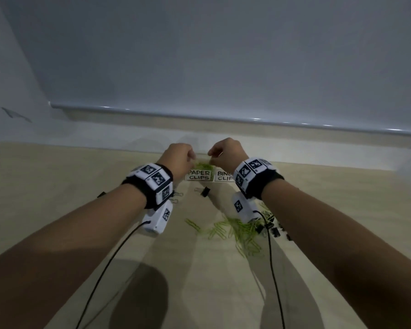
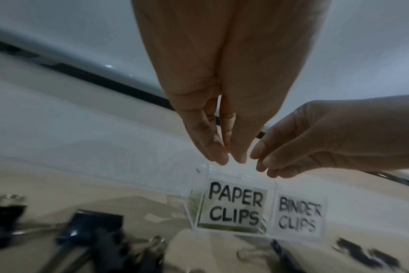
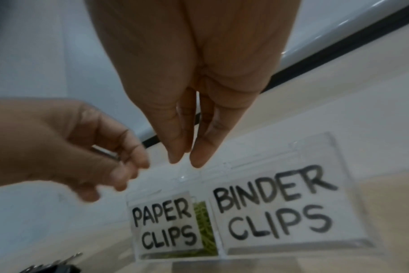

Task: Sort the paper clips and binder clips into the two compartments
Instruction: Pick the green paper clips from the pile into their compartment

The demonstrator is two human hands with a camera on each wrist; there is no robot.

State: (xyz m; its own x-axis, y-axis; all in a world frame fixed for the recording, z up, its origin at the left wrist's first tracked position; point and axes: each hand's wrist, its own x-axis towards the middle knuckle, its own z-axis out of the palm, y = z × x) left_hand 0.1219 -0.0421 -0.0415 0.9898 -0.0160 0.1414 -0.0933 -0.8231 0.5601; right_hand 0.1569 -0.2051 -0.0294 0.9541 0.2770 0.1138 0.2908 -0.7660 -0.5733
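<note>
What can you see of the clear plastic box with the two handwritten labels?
The clear plastic two-compartment box stands upright on the beige table, near its far edge. A thin clear wall divides it. White labels lettered in black face the person: "PAPER CLIPS" on the left compartment, "BINDER CLIPS" on the right. Green paper clips lie in the left compartment. Both hands are above the box; neither visibly touches it.

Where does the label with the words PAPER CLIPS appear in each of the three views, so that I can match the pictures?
Head: PAPER CLIPS label sits at centre, below and between the two hands.
Left wrist: PAPER CLIPS label is lower centre, under the left hand.
Right wrist: PAPER CLIPS label is lower centre-left.
Shared landmark: the BINDER CLIPS label directly to its right.
</note>
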